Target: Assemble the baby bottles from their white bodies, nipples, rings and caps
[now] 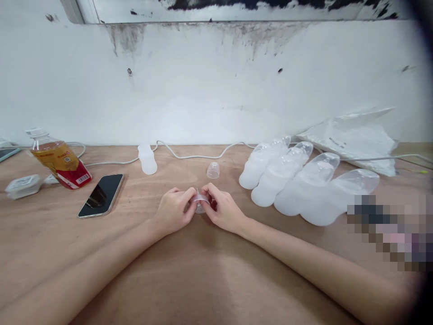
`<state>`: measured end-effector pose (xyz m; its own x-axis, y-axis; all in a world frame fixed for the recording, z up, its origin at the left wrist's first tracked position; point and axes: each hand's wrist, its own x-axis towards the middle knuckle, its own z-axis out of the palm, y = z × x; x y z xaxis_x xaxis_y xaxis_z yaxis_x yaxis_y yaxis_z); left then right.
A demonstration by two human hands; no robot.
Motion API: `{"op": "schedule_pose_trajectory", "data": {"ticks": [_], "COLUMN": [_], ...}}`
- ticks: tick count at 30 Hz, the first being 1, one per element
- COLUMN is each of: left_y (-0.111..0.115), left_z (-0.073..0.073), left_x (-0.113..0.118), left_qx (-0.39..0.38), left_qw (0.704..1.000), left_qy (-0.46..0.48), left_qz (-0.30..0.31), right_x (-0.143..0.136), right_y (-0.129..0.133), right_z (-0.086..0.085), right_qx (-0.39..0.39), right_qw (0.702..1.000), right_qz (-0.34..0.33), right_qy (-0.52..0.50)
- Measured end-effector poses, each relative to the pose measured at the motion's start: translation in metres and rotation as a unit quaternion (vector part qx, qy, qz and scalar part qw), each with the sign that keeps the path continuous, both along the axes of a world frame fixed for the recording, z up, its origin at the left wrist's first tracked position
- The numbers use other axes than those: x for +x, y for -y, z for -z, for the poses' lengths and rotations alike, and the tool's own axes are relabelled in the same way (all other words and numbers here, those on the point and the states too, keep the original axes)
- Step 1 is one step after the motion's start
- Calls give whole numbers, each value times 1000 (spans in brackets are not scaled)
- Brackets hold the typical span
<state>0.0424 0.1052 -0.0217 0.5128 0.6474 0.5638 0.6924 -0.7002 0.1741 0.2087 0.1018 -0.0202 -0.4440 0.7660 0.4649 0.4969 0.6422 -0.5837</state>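
My left hand [175, 206] and my right hand [223, 206] meet over the middle of the wooden table, thumbs and fingers closed on a clear bottle collar [200, 198]. Clear, rounded plastic shows just beneath the collar, between the thumbs; whether it is a separate part I cannot tell. Just beyond my fingers stands a small transparent dome cap [213, 170]. Farther back on the left is a frosted white bottle body [147, 160] without a cap. Several frosted baby bottles [291, 192] with clear caps lie in a row to my right.
A phone [100, 196] lies left of my hands, with a tilted drink bottle [61, 158] and a clear plastic pack [23, 186] beyond it. A white cable [189, 157] runs along the wall. A plastic bag [352, 135] lies at the back right, above a pixelated patch.
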Motion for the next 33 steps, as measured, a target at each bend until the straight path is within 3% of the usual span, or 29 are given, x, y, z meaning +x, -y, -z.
{"op": "schedule_pose_trajectory", "data": {"ticks": [16, 33], "left_y": [0, -4], "left_z": [-1, 1], "left_x": [2, 1], "left_qx": [-82, -174], "left_qw": [995, 976], "left_qy": [48, 123], "left_qz": [-10, 40], "right_x": [-3, -3], "right_y": [2, 0], "right_z": [3, 6], "right_qx": [24, -22], "right_qw": [998, 999], "right_qz": [34, 8], "right_qy": [52, -25]}}
